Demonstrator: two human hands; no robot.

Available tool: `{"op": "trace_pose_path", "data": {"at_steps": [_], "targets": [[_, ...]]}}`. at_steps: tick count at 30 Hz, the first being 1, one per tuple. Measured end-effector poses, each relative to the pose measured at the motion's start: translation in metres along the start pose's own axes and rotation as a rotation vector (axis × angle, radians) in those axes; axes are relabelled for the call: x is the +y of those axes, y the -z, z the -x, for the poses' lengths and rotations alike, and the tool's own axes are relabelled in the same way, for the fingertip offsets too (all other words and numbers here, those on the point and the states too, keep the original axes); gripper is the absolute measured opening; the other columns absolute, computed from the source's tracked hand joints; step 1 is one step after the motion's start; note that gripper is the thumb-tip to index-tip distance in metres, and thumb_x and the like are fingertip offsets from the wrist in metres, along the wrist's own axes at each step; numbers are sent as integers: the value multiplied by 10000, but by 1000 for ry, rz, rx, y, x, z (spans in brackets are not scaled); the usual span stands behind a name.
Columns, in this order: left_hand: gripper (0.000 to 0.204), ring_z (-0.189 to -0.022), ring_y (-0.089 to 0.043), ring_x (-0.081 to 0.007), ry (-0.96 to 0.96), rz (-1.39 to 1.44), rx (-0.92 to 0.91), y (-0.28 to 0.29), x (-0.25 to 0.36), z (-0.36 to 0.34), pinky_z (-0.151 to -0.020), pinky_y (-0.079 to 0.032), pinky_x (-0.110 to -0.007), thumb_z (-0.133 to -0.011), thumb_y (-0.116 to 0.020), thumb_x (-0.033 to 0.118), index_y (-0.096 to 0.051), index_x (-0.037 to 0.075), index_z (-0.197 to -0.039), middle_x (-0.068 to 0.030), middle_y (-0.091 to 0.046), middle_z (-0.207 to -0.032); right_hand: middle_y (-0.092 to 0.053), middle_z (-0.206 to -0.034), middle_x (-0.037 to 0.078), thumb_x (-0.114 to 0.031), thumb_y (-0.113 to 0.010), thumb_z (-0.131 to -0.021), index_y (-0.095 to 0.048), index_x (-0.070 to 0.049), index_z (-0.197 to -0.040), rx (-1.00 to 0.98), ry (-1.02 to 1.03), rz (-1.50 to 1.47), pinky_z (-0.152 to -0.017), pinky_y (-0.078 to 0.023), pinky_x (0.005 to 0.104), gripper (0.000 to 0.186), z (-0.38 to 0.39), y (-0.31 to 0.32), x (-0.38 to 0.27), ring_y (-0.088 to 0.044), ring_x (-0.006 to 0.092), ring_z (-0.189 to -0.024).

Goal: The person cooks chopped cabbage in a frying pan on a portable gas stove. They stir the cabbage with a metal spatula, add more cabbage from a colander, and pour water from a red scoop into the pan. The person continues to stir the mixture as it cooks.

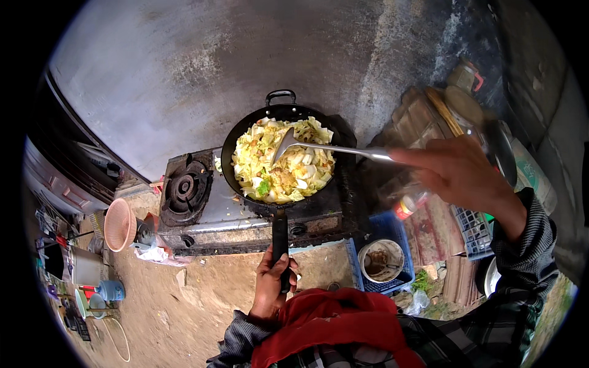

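A black wok [227, 145] sits on the right side of the gas stove, heaped with chopped cabbage [251, 162] in pale yellow and white, with a bit of bright green at its near side. My left hand [270, 285] is closed round the wok's long black handle [280, 239]. From the right, my right hand [454, 168] grips the end of a metal wok spatula [343, 149], the forefinger stretched along its shaft. The spatula's blade rests on or just above the cabbage, left of the wok's middle.
An unlit burner [186, 187] lies left of the wok. Behind the stove rises a grey wall [276, 49]. A blue crate [399, 236] with a dirty white bucket [381, 250] stands at the near right. A pink basket [120, 224] is on the left; cluttered boards [423, 116] lie far right.
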State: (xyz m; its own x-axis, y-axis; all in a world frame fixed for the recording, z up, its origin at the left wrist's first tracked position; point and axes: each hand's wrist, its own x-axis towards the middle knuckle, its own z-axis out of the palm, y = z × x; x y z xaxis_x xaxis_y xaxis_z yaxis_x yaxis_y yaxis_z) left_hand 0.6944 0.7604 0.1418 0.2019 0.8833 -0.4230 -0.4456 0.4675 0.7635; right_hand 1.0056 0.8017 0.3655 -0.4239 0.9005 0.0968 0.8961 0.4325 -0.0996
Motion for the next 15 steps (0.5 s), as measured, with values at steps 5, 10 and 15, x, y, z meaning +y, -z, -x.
{"op": "trace_pose_path", "data": {"at_steps": [5,10,15], "targets": [[227,-451,-510,-129,17,9,2,-5,2,-1,-353,-396,-250,-917,-487,134,-448,116,-1140,-64,-563,-736,-547,-612,70,-77,-572,-792,-633,-138,-1100,-28,-46,105,-517,-345,362,320,30,8,11,-536,197,-565],[257,-446,-500,-126,38,-4,18,-9,6,1,-352,-376,-246,-914,-494,139,-440,129,-1165,-59,-556,-728,-531,-571,80,-4,-554,-727,-637,-86,-1077,-158,26,231,-520,-370,370,370,13,2,11,-534,205,-536],[292,-441,-494,-120,22,4,11,-11,5,2,-347,-377,-240,-909,-501,131,-429,128,-1191,-53,-546,-714,-541,-536,103,26,-550,-680,-641,-57,-1050,-102,191,199,-477,-367,378,390,-15,-18,30,-535,219,-487]]}}
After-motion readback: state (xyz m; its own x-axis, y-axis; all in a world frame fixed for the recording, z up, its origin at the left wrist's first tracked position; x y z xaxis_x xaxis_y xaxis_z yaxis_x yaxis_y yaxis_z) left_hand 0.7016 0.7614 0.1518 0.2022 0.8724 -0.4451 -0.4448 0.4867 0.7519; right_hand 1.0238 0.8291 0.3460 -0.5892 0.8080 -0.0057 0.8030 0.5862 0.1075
